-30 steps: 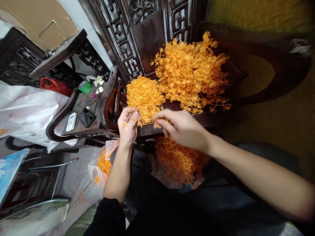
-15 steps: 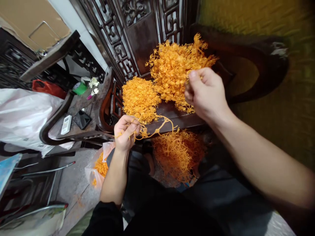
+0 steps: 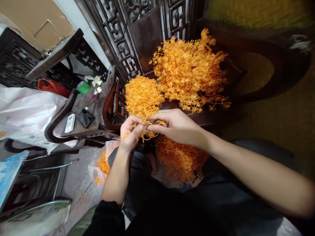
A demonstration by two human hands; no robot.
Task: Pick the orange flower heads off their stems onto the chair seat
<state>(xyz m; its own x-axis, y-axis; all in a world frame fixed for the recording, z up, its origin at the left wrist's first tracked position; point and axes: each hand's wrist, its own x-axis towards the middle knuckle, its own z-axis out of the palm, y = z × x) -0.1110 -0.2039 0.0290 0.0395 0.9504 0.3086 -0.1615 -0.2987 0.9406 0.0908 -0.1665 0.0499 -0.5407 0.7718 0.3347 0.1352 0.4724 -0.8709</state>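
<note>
In the head view my left hand [image 3: 130, 132] is closed, its thumb and fingers pinching an orange branched stem [image 3: 153, 135]. My right hand [image 3: 180, 126] meets it from the right, with thumb and forefinger tips on the same stem, right by the left fingertips. Loops of the stem show between the right fingers. Just behind the hands sits a compact heap of small orange tufts [image 3: 142, 95] on the dark bench. To its right stands a larger, looser pile of orange branched sprigs [image 3: 189, 72]. Below the hands lies a tangle of bare orange stems [image 3: 178, 159].
A carved dark wooden backrest [image 3: 150, 42] rises behind the piles, with a curved armrest [image 3: 290, 78] at right. At left, a side table [image 3: 91, 103] holds a white remote [image 3: 70, 123] and a black object [image 3: 85, 118]. A plastic bag [image 3: 94, 172] with orange bits is on the floor.
My right hand has come from in front of the larger pile down and left to my left hand, onto the stem. My left hand keeps its hold. The view has shifted slightly.
</note>
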